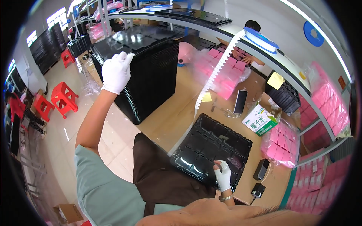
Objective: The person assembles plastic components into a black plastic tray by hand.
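while your left hand rests open on the tall black tray stack at the worktop's left edge, lift one tray squarely; right hand pinches the black tray's near rim, so hold it steady.

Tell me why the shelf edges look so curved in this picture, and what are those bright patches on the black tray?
Head view: the fisheye lens bends straight lines near the rim, so the shelf rail bows. The white patches on the black tray are glare from overhead light on glossy plastic; the tall tray stack shines likewise. Corners fall dark outside the lens circle.
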